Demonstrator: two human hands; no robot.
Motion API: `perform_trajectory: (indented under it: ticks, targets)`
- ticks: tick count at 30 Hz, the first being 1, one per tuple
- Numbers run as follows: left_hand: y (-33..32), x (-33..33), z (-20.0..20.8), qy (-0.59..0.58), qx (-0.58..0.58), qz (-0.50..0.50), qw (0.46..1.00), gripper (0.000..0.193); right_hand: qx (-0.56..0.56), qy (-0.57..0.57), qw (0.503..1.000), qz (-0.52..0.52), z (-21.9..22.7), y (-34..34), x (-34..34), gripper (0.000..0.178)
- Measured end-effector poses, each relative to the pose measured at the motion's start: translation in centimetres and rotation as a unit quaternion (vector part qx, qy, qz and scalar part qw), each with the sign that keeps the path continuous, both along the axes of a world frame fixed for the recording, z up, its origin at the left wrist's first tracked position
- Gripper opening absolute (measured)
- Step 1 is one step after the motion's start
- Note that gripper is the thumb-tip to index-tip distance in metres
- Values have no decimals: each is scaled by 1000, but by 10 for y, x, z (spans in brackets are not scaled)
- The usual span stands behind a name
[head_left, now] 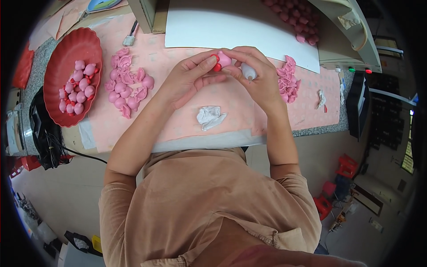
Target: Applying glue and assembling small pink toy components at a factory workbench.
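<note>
My left hand [189,78] and my right hand [260,78] meet above the pink work mat [178,115]. Together they pinch a small pink figure with red parts [221,60] between the fingertips. My right hand also holds a small white glue bottle [248,71], its nozzle pointing down toward me. A pile of loose pink pieces [128,84] lies to the left of my left hand. Another small heap of pink pieces [288,82] lies just right of my right hand.
A red oval tray [66,49] at the left holds several finished pink and red figures. A crumpled white tissue [211,116] lies on the mat near me. A white sheet [231,29] lies behind my hands. More pink parts [296,18] lie at the back right.
</note>
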State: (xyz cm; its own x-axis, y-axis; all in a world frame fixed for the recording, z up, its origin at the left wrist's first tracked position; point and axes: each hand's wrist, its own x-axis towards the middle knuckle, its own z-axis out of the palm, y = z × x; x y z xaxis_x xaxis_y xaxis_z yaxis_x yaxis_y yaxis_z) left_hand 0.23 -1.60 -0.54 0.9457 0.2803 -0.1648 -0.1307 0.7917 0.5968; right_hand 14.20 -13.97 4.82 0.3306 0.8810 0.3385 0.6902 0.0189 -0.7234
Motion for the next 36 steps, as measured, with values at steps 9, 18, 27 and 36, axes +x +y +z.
perform_trajectory:
  ticks: [9, 18, 27, 36]
  targets:
    - [-3, -1, 6, 26, 95, 91, 991, 39, 45, 11, 999, 21, -6, 11, -9, 34]
    - [1, -9, 21, -122, 66, 214, 967, 31, 99, 584, 803, 60, -15, 40, -33, 32]
    - [11, -16, 13, -171, 88, 234, 953, 26, 156, 635, 744, 134, -23, 63, -51, 28]
    - [6, -15, 9, -157, 86, 222, 958, 24, 198, 663, 702, 168, -30, 63, -55, 23]
